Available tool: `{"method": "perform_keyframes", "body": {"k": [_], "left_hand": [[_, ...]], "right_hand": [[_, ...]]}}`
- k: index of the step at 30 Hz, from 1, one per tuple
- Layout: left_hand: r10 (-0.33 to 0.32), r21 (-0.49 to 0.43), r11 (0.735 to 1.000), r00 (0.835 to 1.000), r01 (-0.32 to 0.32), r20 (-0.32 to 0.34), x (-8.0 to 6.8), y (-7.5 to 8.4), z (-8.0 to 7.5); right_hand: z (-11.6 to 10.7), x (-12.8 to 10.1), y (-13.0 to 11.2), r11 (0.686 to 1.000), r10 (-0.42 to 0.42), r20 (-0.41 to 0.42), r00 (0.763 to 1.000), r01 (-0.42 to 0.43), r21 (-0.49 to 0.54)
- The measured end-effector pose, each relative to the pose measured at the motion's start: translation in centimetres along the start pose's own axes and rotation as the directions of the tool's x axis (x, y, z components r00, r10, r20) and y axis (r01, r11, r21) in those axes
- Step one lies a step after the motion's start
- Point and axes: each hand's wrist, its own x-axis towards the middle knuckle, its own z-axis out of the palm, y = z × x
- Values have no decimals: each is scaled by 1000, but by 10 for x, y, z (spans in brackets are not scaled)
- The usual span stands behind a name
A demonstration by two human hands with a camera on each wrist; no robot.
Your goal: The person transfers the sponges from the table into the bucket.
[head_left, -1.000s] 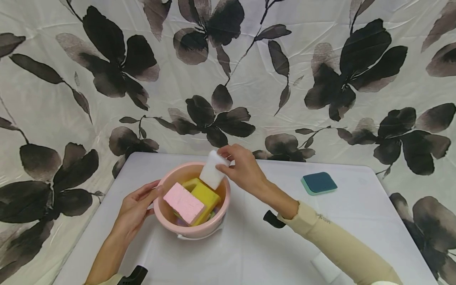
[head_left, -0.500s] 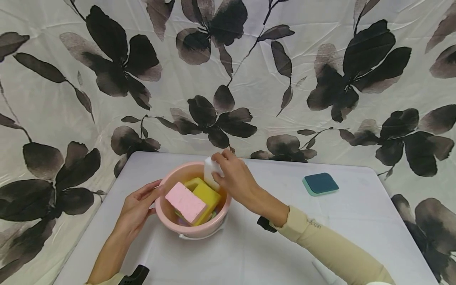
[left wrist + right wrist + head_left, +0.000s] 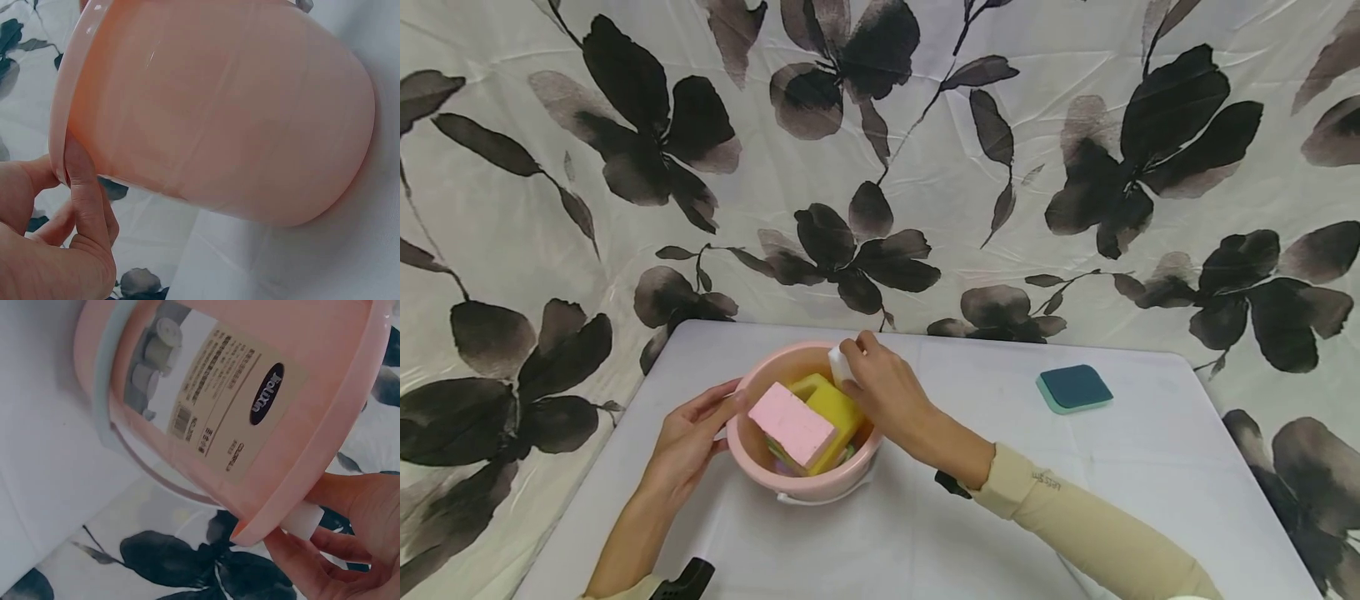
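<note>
- Right hand (image 3: 887,392) pinches the white sponge (image 3: 837,364) inside the pink bucket (image 3: 752,467), beside the yellow sponge (image 3: 831,410) and pink sponge (image 3: 790,423).
- Left hand (image 3: 685,442) holds the bucket's rim, fingers curled.
- Bucket stands on the table (image 3: 1150,467).

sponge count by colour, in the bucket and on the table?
White sponge: 1, in bucket, held by right hand
Pink sponge: 1, in bucket
Yellow sponge: 1, in bucket
Teal sponge: 1, on table
Total: 4
</note>
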Motion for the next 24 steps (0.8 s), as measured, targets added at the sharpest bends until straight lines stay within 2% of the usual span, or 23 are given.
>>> {"method": "perform_keyframes", "body": {"k": [4,8,17,24], "left_hand": [[-4,15,1000,1000,4,-4,0,0,1],[-9,18,1000,1000,9,-4,-1,1,1],[-26,25,999,1000,27,-13,0,0,0],[-24,30,999,1000,24,-1,-1,0,0]], "right_hand": [[-1,-3,3,1000,-2,-10,1000,2,11],[-5,-9,7,993,12,-22,1000,-10,114],[-14,-22,26,931,84,-39,996,-64,360],[-17,-38,51,902,131,-58,990,-95,422]]}}
